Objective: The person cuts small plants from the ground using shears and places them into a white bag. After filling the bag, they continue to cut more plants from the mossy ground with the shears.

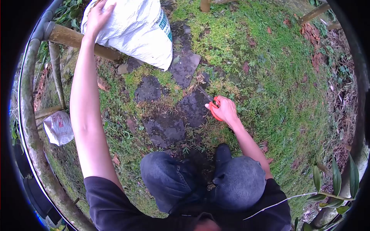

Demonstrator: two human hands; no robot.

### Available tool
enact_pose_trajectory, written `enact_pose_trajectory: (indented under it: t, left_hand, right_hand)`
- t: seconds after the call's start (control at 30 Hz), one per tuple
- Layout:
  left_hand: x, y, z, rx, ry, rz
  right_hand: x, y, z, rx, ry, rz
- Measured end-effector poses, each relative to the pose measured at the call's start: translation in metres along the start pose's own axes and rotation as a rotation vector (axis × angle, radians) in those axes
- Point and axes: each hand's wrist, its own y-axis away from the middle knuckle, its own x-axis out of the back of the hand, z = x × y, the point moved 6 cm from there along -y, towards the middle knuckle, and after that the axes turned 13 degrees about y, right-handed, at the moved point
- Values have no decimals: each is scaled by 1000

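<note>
My left hand (98, 18) is stretched far forward, its fingers closed on the upper left edge of a big white woven sack (135, 32) with green lettering on its side. The sack's lower corner hangs down over the stone path. In my right hand (227, 111) is a pair of scissors (213, 110) with orange-red handles. Their dark blades point forward and left, with the tips close to a small tuft of dry grass (199, 79) at the edge of a paving stone (192, 109).
Dark flat stones (165, 131) lie among grass and moss (269, 88) before my bent knees (239, 181). A wooden rail (65, 36) runs behind the sack. A smaller white bag (58, 128) rests at the left. Leafy stems (336, 181) reach in at the lower right.
</note>
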Motion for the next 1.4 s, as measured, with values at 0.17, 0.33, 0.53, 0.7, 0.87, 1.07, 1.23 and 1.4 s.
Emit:
enact_pose_trajectory:
  t: [0.17,0.33,0.53,0.7,0.87,1.07,1.23,1.4]
  left_hand:
    - [22,-6,-16,499,169,1]
    - [29,0,15,384,-302,110]
    - [-52,54,148,128,-480,382]
    - [-203,102,227,279,406,-272]
    - [-307,157,321,380,370,-1208]
    - [-387,213,399,406,787,-1024]
    - [-387,250,427,399,788,-1227]
    - [-389,248,439,587,651,-1157]
  right_hand:
    - [5,6,20,0,15,19]
    - [14,21,49,-27,61,21]
    - [18,51,99,-182,41,22]
    - [24,71,137,-333,11,61]
    - [49,99,168,-375,-92,270]
    - [44,140,252,-601,-166,310]
    - [39,184,289,-587,-196,366]
    - [3,215,334,-625,-628,308]
